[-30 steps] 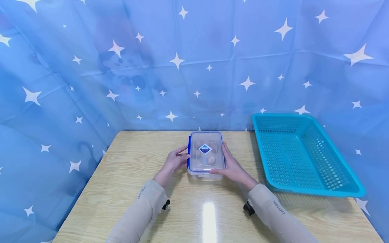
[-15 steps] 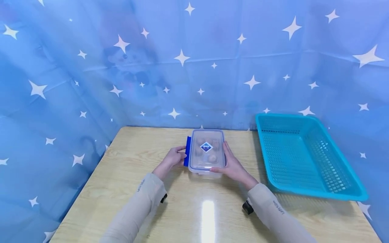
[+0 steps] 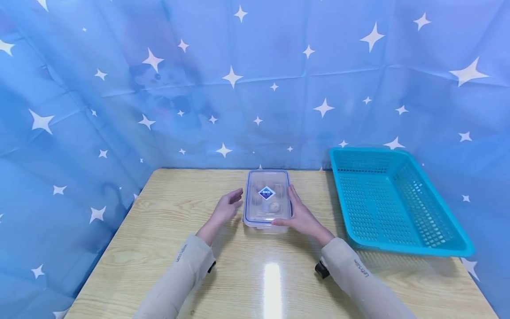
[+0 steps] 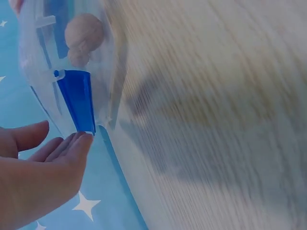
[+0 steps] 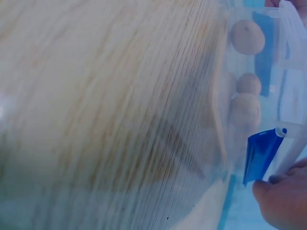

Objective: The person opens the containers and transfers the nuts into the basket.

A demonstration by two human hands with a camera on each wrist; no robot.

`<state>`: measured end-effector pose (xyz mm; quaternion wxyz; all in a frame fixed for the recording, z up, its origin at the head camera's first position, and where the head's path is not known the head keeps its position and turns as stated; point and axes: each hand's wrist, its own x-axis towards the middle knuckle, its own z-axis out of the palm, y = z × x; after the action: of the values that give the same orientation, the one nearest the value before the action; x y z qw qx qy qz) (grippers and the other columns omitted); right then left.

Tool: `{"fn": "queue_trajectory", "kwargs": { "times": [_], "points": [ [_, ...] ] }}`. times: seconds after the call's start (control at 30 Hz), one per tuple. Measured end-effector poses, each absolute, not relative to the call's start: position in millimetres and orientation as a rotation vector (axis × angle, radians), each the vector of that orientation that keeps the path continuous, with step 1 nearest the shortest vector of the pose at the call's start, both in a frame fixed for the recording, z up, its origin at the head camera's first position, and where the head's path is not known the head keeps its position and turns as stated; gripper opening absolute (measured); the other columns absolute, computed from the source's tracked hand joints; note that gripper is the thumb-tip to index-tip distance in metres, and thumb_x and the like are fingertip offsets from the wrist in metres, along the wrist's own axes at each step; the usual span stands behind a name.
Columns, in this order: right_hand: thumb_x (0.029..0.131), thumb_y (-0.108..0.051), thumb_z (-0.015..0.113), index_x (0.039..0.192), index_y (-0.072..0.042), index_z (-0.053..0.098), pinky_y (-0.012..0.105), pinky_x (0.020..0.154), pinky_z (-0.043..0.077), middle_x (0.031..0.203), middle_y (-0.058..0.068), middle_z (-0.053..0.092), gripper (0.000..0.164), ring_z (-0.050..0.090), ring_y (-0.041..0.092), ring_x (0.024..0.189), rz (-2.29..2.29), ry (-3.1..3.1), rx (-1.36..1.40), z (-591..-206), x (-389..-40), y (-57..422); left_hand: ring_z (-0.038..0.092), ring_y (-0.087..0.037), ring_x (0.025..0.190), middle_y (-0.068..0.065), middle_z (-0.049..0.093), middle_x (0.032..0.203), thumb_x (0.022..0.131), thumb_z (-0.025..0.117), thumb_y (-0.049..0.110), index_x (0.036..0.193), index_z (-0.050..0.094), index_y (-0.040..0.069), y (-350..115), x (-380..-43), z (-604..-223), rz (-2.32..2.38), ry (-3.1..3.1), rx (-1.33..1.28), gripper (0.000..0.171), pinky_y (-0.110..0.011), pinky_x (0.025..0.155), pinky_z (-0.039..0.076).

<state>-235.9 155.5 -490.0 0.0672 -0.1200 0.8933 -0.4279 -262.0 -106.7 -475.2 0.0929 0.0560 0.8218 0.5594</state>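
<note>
A clear plastic food container with a lid on, a blue seal and a diamond label stands on the wooden table. Several round beige balls show through its wall; their kind is unclear. My left hand is beside the container's left side, fingers loosely extended and holding nothing. In the left wrist view, its fingertips are close to the lower end of a blue latch that is swung out from the wall. My right hand holds the right front corner, thumb over the lid's front edge. Another blue latch sticks out near the right fingers.
A turquoise perforated basket stands at the right of the table, behind the right forearm. A blue curtain with white stars hangs behind the table and along its left side.
The blue latch on the container's left side swung outward, then dropped from sight in the head view. My left hand has come slightly away from that side. The right hand keeps its hold.
</note>
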Motion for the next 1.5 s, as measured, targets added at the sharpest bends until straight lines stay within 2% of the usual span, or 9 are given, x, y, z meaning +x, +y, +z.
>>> {"fn": "queue_trajectory", "kwargs": {
  "times": [0.13, 0.63, 1.07, 1.5],
  "points": [
    [0.075, -0.054, 0.082, 0.16, -0.006, -0.005, 0.059, 0.124, 0.017, 0.169, 0.016, -0.008, 0.131, 0.005, 0.041, 0.155, -1.293, 2.693, -0.376, -491, -236, 156, 0.043, -0.038, 0.143, -0.022, 0.043, 0.154, 0.098, 0.051, -0.004, 0.148, 0.04, -0.005, -108, -260, -476, 1.726, 2.428, 0.212, 0.051, -0.047, 0.121, 0.035],
    [0.074, -0.053, 0.083, 0.161, -0.009, -0.005, 0.059, 0.124, 0.017, 0.169, 0.015, -0.007, 0.131, 0.007, 0.041, 0.155, -1.317, 2.684, -0.368, -493, -237, 157, 0.039, -0.038, 0.145, -0.022, 0.041, 0.154, 0.093, 0.064, 0.002, 0.147, 0.041, -0.005, -108, -253, -483, 1.848, 2.301, 0.225, 0.059, -0.047, 0.122, 0.033],
    [0.075, -0.054, 0.082, 0.16, -0.009, -0.005, 0.06, 0.124, 0.017, 0.169, 0.015, -0.008, 0.131, 0.006, 0.042, 0.155, -1.319, 2.68, -0.352, -493, -236, 157, 0.042, -0.04, 0.142, -0.025, 0.044, 0.152, 0.09, 0.066, 0.0, 0.147, 0.041, -0.007, -104, -246, -479, 1.824, 2.325, 0.247, 0.062, -0.051, 0.12, 0.035],
    [0.072, -0.049, 0.086, 0.16, -0.005, -0.003, 0.057, 0.125, 0.016, 0.169, 0.017, -0.006, 0.133, 0.006, 0.041, 0.155, -1.318, 2.656, -0.305, -484, -238, 152, 0.044, -0.037, 0.142, -0.023, 0.046, 0.151, 0.091, 0.066, 0.0, 0.148, 0.042, -0.004, -100, -248, -475, 1.79, 2.35, 0.185, 0.062, -0.047, 0.12, 0.036]
  ]
}}
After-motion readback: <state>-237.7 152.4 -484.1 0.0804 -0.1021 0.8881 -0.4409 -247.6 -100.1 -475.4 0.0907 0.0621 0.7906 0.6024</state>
